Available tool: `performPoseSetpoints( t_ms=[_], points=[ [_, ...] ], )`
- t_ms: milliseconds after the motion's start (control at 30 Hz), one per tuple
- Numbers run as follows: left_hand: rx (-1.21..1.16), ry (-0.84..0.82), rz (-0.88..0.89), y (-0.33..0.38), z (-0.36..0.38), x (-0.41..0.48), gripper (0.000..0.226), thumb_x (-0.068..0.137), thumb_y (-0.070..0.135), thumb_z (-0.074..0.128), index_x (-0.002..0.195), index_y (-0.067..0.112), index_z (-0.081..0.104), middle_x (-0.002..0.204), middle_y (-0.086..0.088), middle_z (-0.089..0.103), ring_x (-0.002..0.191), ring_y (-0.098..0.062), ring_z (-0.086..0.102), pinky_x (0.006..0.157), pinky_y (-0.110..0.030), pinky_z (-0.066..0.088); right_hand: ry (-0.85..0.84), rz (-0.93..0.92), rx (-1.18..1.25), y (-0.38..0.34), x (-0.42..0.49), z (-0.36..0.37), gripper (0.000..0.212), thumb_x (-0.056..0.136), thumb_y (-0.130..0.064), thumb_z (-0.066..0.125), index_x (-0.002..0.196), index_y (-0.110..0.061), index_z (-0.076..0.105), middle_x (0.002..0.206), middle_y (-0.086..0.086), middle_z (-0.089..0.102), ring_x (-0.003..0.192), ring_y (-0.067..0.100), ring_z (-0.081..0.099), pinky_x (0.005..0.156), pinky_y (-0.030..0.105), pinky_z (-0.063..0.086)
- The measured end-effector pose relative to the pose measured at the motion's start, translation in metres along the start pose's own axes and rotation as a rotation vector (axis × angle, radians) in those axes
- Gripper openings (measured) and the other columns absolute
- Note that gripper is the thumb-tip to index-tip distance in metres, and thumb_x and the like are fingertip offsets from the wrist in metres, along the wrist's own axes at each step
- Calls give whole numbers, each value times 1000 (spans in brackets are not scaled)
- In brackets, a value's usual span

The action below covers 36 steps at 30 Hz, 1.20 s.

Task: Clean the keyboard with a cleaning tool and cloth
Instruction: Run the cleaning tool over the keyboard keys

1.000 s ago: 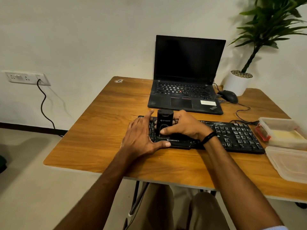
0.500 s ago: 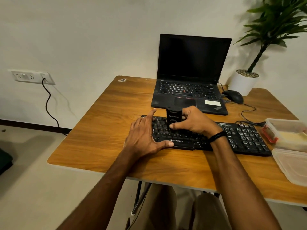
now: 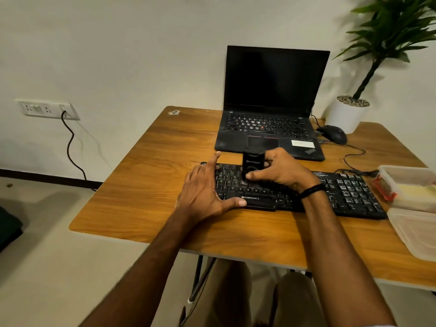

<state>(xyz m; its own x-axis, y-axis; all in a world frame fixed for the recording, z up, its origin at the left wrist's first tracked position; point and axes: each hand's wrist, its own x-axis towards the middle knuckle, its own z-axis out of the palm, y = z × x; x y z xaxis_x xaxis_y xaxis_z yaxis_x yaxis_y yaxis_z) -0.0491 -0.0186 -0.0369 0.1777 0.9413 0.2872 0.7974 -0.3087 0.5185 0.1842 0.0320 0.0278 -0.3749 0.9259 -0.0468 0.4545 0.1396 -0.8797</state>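
A black keyboard [image 3: 349,194] lies across the wooden table [image 3: 151,180] near its front edge. A small black upright cleaning tool [image 3: 253,164] stands on the keys left of the keyboard's middle. My right hand [image 3: 283,172] grips the tool from the right, thumb on its lower front. My left hand [image 3: 205,192] rests flat with straight fingers on the keyboard's left end, thumb along its front edge. No cloth shows.
An open black laptop [image 3: 271,128] stands behind the keyboard. A black mouse [image 3: 333,134] and its cable lie right of it, next to a white plant pot [image 3: 346,116]. Two clear plastic containers [image 3: 410,185] sit at the right table edge.
My right hand has slid the cleaning tool a little to the right and farther back over the keys. My left hand has kept its place on the keyboard's left end.
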Motion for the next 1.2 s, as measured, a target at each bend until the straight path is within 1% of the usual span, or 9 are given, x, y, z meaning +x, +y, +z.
performPoseSetpoints(
  t_ms=[267, 433, 600, 733, 767, 900, 1033, 1133, 1200],
  points=[
    [-10, 14, 1, -2, 2, 1, 132, 62, 97, 59, 161, 29, 5, 145, -2, 49, 134, -21, 43, 117, -49, 33, -70, -64, 37, -13, 10, 42, 32, 74, -13, 85, 97, -29, 71, 91, -9, 76, 88, 4, 71, 71, 15, 53],
    [-26, 7, -7, -1, 1, 0, 137, 60, 96, 62, 161, 31, -1, 146, 0, 49, 134, -19, 42, 117, -46, 29, 297, -7, -169, 2, 12, 14, 41, 76, -27, 84, 114, -21, 68, 100, -12, 68, 94, 7, 66, 67, 14, 51],
    [-31, 7, -3, -1, 0, 0, 136, 61, 96, 61, 162, 31, -2, 148, -3, 47, 136, -22, 42, 118, -46, 29, -90, -81, 26, -5, 8, 41, 35, 75, -17, 85, 106, -24, 72, 98, -4, 76, 96, 12, 71, 79, 22, 57],
    [-40, 26, 3, 1, -1, -2, 137, 62, 93, 65, 162, 28, -1, 150, -5, 46, 137, -22, 42, 118, -47, 30, 386, -87, -242, -8, 24, 43, 31, 79, -31, 82, 107, -22, 72, 94, -13, 70, 87, 5, 66, 68, 10, 48],
    [-42, 26, 3, 1, -1, -2, 137, 62, 93, 65, 162, 28, -1, 152, -6, 44, 138, -23, 41, 118, -49, 30, 396, -95, -219, -5, 25, 41, 29, 79, -30, 82, 105, -22, 72, 92, -14, 69, 84, 4, 66, 65, 9, 48],
    [-41, 27, 6, 0, 0, -1, 138, 62, 96, 61, 162, 29, -6, 158, -7, 37, 143, -24, 37, 120, -55, 30, -27, -100, 38, -4, 16, 47, 28, 77, -16, 84, 100, -26, 71, 92, -8, 75, 90, 8, 72, 72, 19, 54],
    [-58, 43, 8, 2, -1, -2, 138, 61, 94, 61, 162, 29, -6, 161, -7, 32, 145, -24, 35, 121, -51, 29, 335, -118, -200, -7, 31, 48, 34, 78, -29, 82, 109, -22, 72, 94, -12, 72, 89, 6, 68, 69, 14, 51],
    [-54, 47, 18, 1, 0, -1, 137, 63, 94, 61, 163, 26, -4, 161, -5, 31, 145, -23, 34, 121, -52, 30, 47, -84, 4, -6, 29, 50, 33, 77, -19, 84, 107, -20, 72, 94, -7, 75, 90, 9, 72, 71, 18, 55],
    [-54, 51, 25, 0, 1, -1, 137, 63, 95, 60, 163, 25, -3, 161, -5, 31, 145, -23, 35, 120, -53, 31, 47, -104, -2, -6, 29, 56, 30, 77, -20, 84, 105, -20, 73, 93, -7, 75, 85, 8, 72, 70, 16, 54]
  ],
)
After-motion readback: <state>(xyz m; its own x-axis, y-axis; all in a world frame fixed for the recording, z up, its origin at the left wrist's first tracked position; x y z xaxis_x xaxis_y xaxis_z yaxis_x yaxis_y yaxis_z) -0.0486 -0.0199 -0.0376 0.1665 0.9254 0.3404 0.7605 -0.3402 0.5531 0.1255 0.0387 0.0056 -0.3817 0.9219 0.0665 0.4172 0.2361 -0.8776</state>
